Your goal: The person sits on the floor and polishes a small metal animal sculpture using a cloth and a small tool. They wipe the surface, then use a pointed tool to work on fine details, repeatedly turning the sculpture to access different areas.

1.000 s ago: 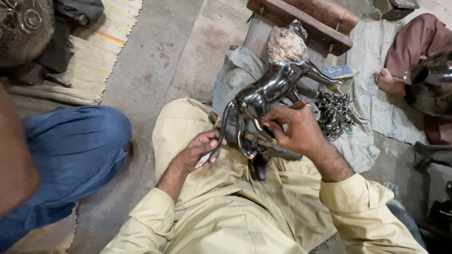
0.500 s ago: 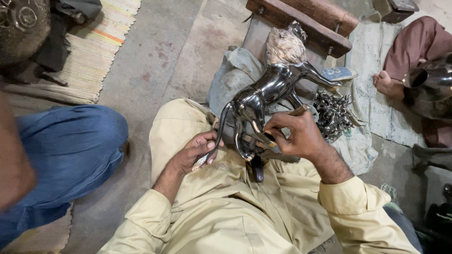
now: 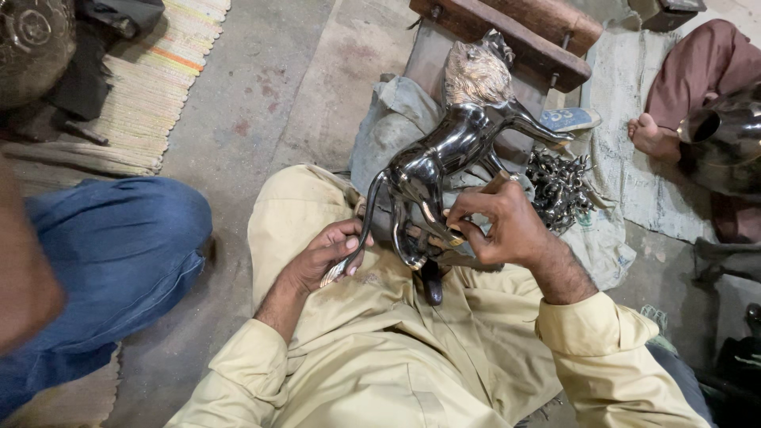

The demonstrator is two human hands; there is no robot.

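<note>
I see my left hand pinching the tail tip and my right hand gripping a hind leg of the polished metal lion figure, which looks heavy, rigid and slick, best held by its legs.

Soft, even daylight; shadows are faint and diffuse. Bright specular glare streaks the polished metal horse figurine at centre. The limb at the left edge is blurred and out of focus; wide-angle stretching appears toward the frame's corners.
</note>
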